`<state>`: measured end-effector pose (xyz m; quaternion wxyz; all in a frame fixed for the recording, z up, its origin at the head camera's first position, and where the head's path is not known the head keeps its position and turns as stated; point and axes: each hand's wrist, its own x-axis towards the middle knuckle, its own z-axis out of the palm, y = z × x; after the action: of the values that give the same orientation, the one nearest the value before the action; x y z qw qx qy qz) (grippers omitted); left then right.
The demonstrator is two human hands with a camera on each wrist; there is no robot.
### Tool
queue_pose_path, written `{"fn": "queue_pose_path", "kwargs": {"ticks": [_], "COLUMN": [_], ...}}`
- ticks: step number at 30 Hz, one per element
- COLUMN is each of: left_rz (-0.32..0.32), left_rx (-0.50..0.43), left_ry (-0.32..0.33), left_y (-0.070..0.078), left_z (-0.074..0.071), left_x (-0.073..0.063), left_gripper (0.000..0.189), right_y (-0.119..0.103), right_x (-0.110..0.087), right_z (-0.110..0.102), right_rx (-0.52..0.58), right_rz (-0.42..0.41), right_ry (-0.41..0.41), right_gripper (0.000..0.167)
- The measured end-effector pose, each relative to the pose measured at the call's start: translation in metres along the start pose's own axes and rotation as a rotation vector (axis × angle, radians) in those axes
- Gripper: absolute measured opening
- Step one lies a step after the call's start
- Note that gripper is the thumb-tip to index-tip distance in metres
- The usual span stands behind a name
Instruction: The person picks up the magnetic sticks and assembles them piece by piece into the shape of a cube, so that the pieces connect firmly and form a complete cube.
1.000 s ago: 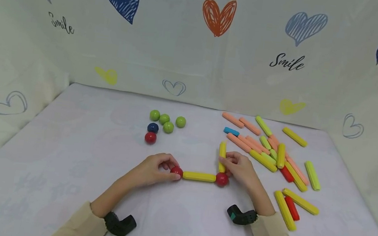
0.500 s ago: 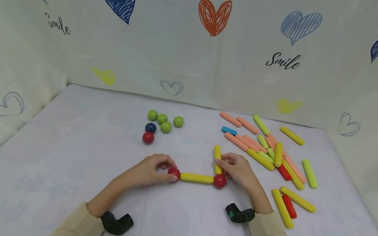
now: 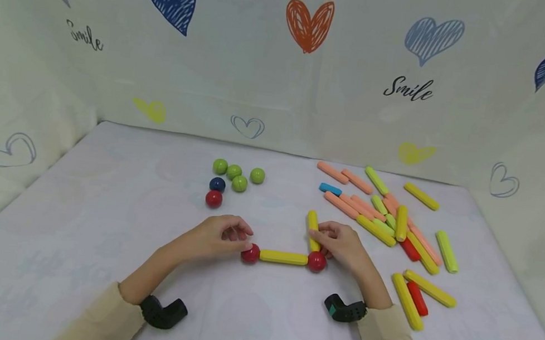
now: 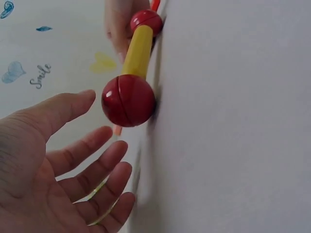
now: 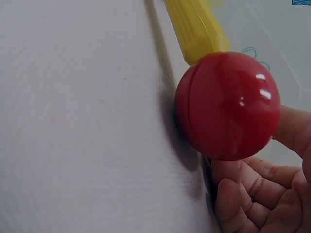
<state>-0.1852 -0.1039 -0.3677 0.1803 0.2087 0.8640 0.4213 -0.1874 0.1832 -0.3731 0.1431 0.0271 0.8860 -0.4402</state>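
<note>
Left hand (image 3: 219, 236): loose and clamped on nothing, out at nine o'clock; the left wrist view shows its thumb and fingers spread, with a gap between thumb tip and ball.
Right hand (image 3: 345, 244): between two and three o'clock, thumb and fingers pinching the held stick; some fingers are hidden.
Linking stick (image 3: 284, 257): yellow, the centre of this clock, running from nine to three.
Left-end ball (image 3: 251, 255): red, at nine o'clock, touching the linking stick.
Right-end ball (image 3: 316, 262): red, at three o'clock, touching its other end.
Held stick (image 3: 313, 219): yellow, meeting the right-end ball and pointing between eleven and twelve; I cannot tell whether it tilts up or is firmly seated.
Joint at three o'clock: likely best made by aiming the stick's end at the ball's middle and pressing along its length, since a sideways push could roll the ball.
Nine o'clock end: a light touch there would probably stop the row swinging; a hard shove might break it.
Pinch: low on the stick, near the ball, should give the steadiest control.
Loose balls: green balls (image 3: 239, 183) toward eleven, loose red ball (image 3: 213, 198) at ten.
Stick pile (image 3: 375, 230): toward two o'clock, beyond the right hand.
</note>
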Motion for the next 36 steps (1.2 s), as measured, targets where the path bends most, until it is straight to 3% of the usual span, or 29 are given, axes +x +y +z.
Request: {"fn": "queue_pose_path", "kwargs": {"ticks": [4,11,15,25,31,36], "left_rz": [0.004,0.063,0.092,0.061,0.023,0.004], "left_rx": [0.033,0.118,0.196,0.357,0.487,0.539], "left_ry": [0.086,0.248,0.298,0.277,0.267,0.244], "left_y": [0.003,0.004,-0.001,-0.011,-0.018,-0.022], "left_z": [-0.017,-0.044,-0.054,-0.07,-0.074,-0.075], "left_x": [0.008,0.026,0.038,0.059,0.07,0.076], "left_gripper": [0.025,0.027,0.026,0.032,0.037,0.04], "right_y": [0.0,0.0,-0.001,0.001,0.003,0.004], "right_x": [0.0,-0.001,-0.002,0.0,0.0,0.0], "right_z": [0.0,0.0,0.0,0.0,0.001,0.001], "right_rx": [-0.01,-0.012,-0.003,-0.01,-0.005,0.003], "right_rz": [0.0,0.001,-0.002,0.007,0.003,0.0], "right_ry": [0.003,0.009,0.01,0.009,0.014,0.017], "right_gripper": [0.042,0.043,0.045,0.042,0.042,0.042]}}
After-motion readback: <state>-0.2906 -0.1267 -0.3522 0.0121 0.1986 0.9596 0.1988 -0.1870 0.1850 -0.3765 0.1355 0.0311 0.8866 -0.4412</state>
